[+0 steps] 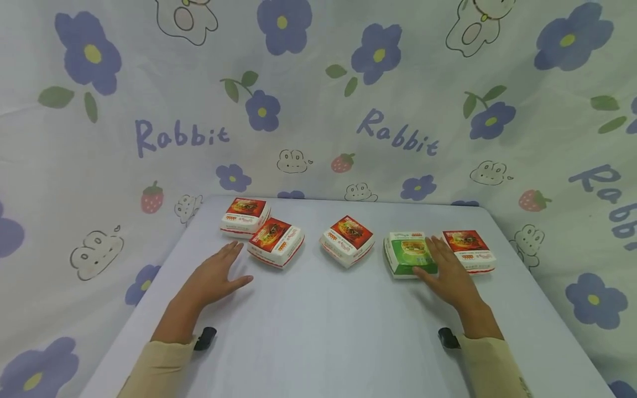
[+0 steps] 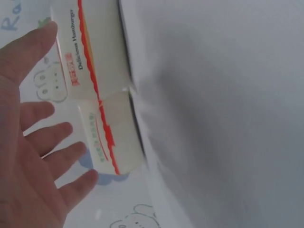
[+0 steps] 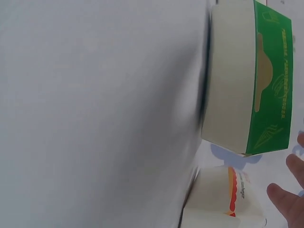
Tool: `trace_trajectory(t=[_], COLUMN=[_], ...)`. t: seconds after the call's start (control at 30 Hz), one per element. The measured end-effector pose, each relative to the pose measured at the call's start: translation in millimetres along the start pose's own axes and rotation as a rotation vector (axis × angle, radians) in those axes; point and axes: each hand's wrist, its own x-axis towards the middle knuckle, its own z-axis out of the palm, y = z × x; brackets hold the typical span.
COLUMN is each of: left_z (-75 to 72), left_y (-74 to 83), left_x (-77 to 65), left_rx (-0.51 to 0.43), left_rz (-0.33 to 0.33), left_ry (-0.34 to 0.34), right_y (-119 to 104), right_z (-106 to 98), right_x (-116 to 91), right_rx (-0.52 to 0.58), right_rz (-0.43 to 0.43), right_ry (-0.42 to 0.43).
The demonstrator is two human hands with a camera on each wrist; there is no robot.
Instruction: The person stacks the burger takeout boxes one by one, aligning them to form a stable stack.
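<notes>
My left hand (image 1: pixel 211 279) hovers with spread fingers in front of two red-and-white burger boxes, the nearer one (image 1: pixel 276 243) angled and the farther one (image 1: pixel 245 216) right behind it. The left wrist view shows the white, red-trimmed sides of these boxes (image 2: pixel 102 47) past the fingers. Over on the right, my right hand (image 1: pixel 450 276) has its fingers extended, overlapping the right edge of a green burger box (image 1: pixel 405 254). In the right wrist view the green box (image 3: pixel 270 80) stands beside the fingertips. Another red-and-white box (image 1: pixel 468 249) sits just right of that hand, partly covered by it.
One more red-and-white burger box (image 1: pixel 347 240) lies turned at the middle of the white table (image 1: pixel 318 331). Behind the table hangs a cloth (image 1: pixel 308 110) printed with flowers and rabbits. A black wrist device (image 1: pixel 205 338) shows at the left cuff, another (image 1: pixel 449 338) at the right.
</notes>
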Motion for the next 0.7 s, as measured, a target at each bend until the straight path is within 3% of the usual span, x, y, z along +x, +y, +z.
trace_trajectory(t=[0.27,0.47,0.7], left_z=[1.3,0.3,-0.8], left_y=[14.5,28.1,45.9], left_x=[12.0,20.5,43.5], left_rx=[-0.028,-0.056,-0.08], left_rz=[0.036,0.104,0.157], left_ry=[0.027,0.062,0.055], right_y=[4,4,11], right_z=[4,11,14], right_x=[13,19,22], right_rx=[0.106,0.172,0.195], right_rz=[0.061,0.138,0.182], right_ry=[0.01,-0.027,-0.04])
